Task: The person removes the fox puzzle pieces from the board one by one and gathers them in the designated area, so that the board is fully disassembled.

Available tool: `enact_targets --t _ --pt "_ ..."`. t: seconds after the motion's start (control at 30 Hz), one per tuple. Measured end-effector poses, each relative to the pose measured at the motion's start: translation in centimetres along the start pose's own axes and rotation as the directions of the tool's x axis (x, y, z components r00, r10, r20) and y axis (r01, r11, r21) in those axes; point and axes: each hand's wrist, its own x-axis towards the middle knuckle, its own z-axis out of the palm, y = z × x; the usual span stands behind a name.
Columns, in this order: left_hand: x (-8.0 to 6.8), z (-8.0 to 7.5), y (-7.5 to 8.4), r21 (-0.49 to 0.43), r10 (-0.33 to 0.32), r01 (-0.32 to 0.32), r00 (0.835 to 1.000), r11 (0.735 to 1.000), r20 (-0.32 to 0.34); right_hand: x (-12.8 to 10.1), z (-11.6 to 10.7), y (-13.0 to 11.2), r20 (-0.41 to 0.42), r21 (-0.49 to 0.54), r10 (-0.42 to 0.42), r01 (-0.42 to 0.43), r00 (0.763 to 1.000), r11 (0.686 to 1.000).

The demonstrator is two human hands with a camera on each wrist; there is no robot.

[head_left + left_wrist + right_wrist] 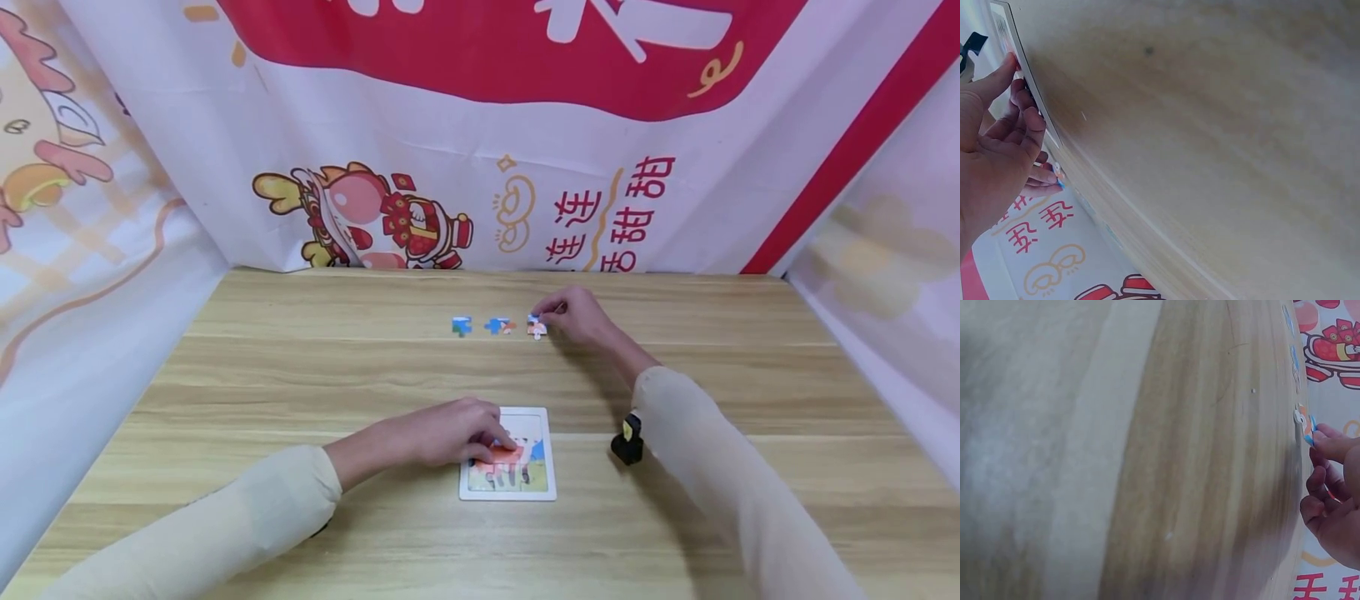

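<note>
My right hand point(576, 315) pinches a puzzle piece point(537, 327) at the far side of the table; in the right wrist view this orange, white and blue piece point(1307, 428) is tilted up between thumb and forefinger. Left of it lie two more pieces, a blue and orange one point(498, 326) and a blue and green one point(461, 326). My left hand point(461, 433) rests on the white-framed jigsaw puzzle point(551, 467), thumb and forefinger touching its picture and covering part of it. The left wrist view shows the left hand point(1004, 137) beside the frame's edge point(1029, 75).
The wooden table point(315, 367) ends at the back against a printed red and white cloth point(450, 125). More cloth hangs along the left point(90, 275) and right point(885, 275) sides. A small black device point(628, 440) is worn at the right wrist.
</note>
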Motion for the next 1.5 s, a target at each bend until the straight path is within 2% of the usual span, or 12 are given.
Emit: enact_targets --t 0.57,0.8,1.07,1.3,1.4,1.5 --pt "-0.1 -0.1 0.0 -0.015 0.026 -0.026 1.0 1.0 -0.014 0.6 0.4 -0.1 -0.002 -0.079 0.008 -0.008 1.0 0.997" --pt "-0.1 -0.1 0.0 -0.013 0.009 -0.009 1.0 1.0 -0.011 0.7 0.5 -0.1 -0.01 -0.096 0.027 -0.028 1.0 0.995" --pt "-0.2 -0.1 0.1 -0.006 0.018 -0.018 1.0 1.0 -0.009 0.5 0.5 -0.6 -0.009 -0.129 0.022 -0.023 1.0 0.991" --pt "-0.3 0.0 0.1 0.028 0.016 -0.015 1.0 0.999 -0.012 -0.9 0.2 -1.2 -0.009 -0.134 -0.077 0.075 0.997 0.988" --pt "-0.5 0.1 0.1 0.042 0.017 -0.016 1.0 0.999 -0.022 -2.1 0.0 -1.7 0.012 -0.139 -0.101 0.102 0.995 0.985" --pt "-0.5 0.2 0.2 0.049 -0.008 0.01 1.0 0.999 -0.029 -3.2 -0.1 -1.9 0.04 -0.135 -0.117 0.121 0.992 0.983"
